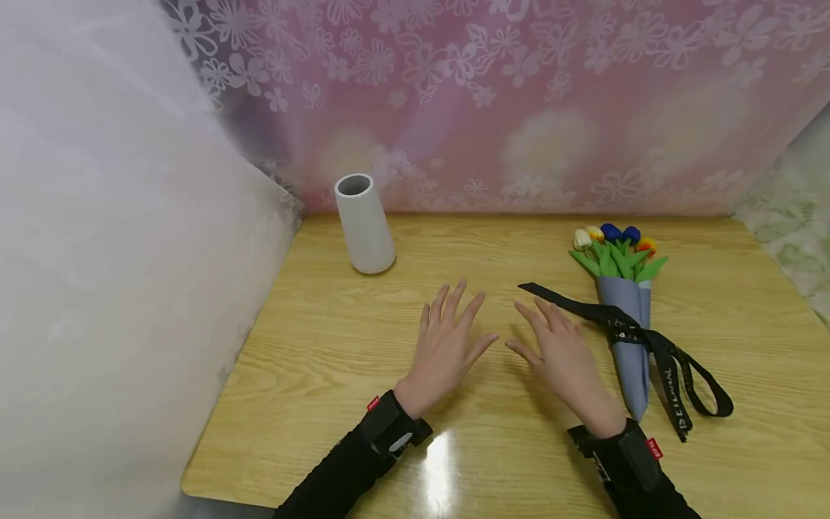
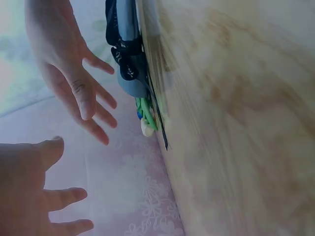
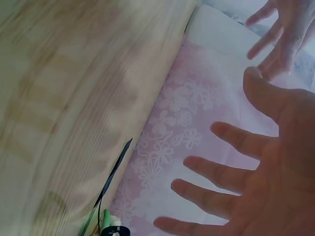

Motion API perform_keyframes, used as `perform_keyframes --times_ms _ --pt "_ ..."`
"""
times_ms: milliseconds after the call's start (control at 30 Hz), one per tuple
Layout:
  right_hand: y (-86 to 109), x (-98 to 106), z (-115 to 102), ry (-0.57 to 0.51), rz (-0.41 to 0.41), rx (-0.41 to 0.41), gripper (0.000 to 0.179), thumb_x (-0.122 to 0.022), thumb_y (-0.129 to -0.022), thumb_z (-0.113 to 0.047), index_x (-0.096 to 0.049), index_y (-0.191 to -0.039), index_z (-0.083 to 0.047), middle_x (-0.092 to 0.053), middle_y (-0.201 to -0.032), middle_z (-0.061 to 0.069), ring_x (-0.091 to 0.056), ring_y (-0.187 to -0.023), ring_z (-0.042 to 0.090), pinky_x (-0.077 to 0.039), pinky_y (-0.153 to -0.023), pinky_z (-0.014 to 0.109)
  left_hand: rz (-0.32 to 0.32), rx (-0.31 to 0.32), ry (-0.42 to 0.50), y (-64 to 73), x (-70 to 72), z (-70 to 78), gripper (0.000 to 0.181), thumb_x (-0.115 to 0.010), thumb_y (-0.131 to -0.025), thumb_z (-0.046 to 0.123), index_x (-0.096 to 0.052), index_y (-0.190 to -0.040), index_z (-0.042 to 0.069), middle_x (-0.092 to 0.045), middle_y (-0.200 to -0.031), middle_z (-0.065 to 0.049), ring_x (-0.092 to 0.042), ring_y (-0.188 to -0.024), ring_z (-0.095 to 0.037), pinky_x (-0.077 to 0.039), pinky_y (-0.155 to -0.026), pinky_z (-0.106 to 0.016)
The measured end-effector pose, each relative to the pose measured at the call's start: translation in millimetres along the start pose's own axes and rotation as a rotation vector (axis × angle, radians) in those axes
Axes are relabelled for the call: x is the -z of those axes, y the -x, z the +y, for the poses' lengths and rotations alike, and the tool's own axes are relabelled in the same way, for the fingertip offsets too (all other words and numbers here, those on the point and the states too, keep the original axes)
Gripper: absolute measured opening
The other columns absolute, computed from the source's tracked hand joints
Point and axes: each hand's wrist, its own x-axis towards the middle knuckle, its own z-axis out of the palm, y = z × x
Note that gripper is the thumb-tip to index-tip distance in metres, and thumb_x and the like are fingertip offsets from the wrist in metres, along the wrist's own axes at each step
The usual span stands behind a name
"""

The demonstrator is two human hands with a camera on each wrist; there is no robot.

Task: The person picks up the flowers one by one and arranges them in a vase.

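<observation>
Both hands hover over the wooden table with fingers spread and nothing held. My left hand (image 1: 443, 347) is near the middle, its fingers toward the back. To its right, my right hand (image 1: 565, 358) is close beside a bouquet of tulips (image 1: 620, 252). White, yellow, blue and orange blooms with green leaves stick out of a grey-blue wrapper (image 1: 624, 295). A black ribbon (image 1: 674, 382) with pale lettering is tied around the wrapper, one tail reaching left behind the right hand. In the left wrist view the right hand (image 2: 74, 78) shows apart from the left.
A tall white vase (image 1: 366, 227) stands upright at the back left of the table (image 1: 311, 404), its mouth open. Behind the table hangs a pink curtain (image 1: 441, 137) with white flowers. White fabric (image 1: 117, 252) borders the left side.
</observation>
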Motion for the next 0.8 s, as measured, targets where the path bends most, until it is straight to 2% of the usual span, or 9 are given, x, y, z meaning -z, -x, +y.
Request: perform_keyframes --times_ms 167,200,300,367,433,567,800 --pt "0.4 9 3 -0.089 0.040 0.001 0.052 -0.074 -0.094 -0.024 -0.060 -0.138 0.000 -0.052 -0.141 0.031 -0.054 -0.123 0.052 -0.049 -0.094 0.066 0.046 0.007 0.018 -8.3 2.7 8.0 0.058 -0.056 -0.102 0.050 -0.050 -0.149 0.016 -0.048 -0.151 -0.011 -0.050 -0.136 -0.029 -0.049 -0.107 -0.045" --pt "0.5 10 3 -0.101 0.046 -0.004 0.050 -0.073 -0.095 -0.024 -0.060 -0.137 0.000 -0.054 -0.139 0.031 -0.057 -0.119 0.052 -0.051 -0.090 0.064 0.055 0.008 0.034 -9.6 3.6 9.7 0.056 -0.056 -0.102 0.049 -0.052 -0.147 0.015 -0.053 -0.147 -0.010 -0.054 -0.132 -0.027 -0.052 -0.104 -0.041" --pt "1.9 16 5 -0.117 0.088 -0.017 0.044 -0.073 -0.095 -0.022 -0.064 -0.133 -0.002 -0.063 -0.128 0.028 -0.066 -0.099 0.046 -0.057 -0.067 0.052 0.062 0.019 0.095 -13.4 7.0 14.6 0.051 -0.055 -0.103 0.047 -0.056 -0.143 0.015 -0.063 -0.135 -0.005 -0.063 -0.118 -0.020 -0.058 -0.087 -0.030" --pt "1.9 20 8 -0.112 0.134 -0.017 0.039 -0.074 -0.094 -0.021 -0.067 -0.128 -0.004 -0.070 -0.117 0.024 -0.069 -0.086 0.039 -0.054 -0.053 0.041 0.039 0.029 0.157 -18.2 9.3 18.6 0.047 -0.055 -0.104 0.046 -0.058 -0.141 0.016 -0.068 -0.127 -0.001 -0.068 -0.104 -0.016 -0.057 -0.072 -0.022" --pt "1.3 25 12 -0.104 0.175 -0.018 0.035 -0.076 -0.093 -0.020 -0.069 -0.124 -0.005 -0.073 -0.106 0.020 -0.070 -0.073 0.033 -0.044 -0.043 0.031 -0.002 0.033 0.218 -23.5 11.2 23.3 0.045 -0.054 -0.105 0.045 -0.059 -0.140 0.017 -0.072 -0.120 0.002 -0.071 -0.094 -0.013 -0.051 -0.059 -0.017" --pt "-0.8 35 24 -0.098 0.221 -0.026 0.029 -0.075 -0.094 -0.019 -0.071 -0.120 -0.007 -0.075 -0.094 0.014 -0.069 -0.066 0.029 -0.037 -0.038 0.024 -0.075 0.020 0.290 -35.0 13.0 35.7 0.039 -0.054 -0.105 0.042 -0.060 -0.136 0.020 -0.075 -0.111 0.006 -0.071 -0.089 -0.007 -0.041 -0.053 -0.009" --pt "-2.1 61 50 -0.057 0.252 -0.069 0.029 -0.071 -0.097 -0.021 -0.069 -0.122 -0.007 -0.073 -0.093 0.020 -0.068 -0.066 0.034 -0.032 -0.037 0.025 -0.072 -0.065 0.205 -56.4 8.9 59.6 0.034 -0.053 -0.106 0.043 -0.065 -0.129 0.021 -0.075 -0.104 0.012 -0.068 -0.082 0.003 -0.036 -0.047 -0.006"
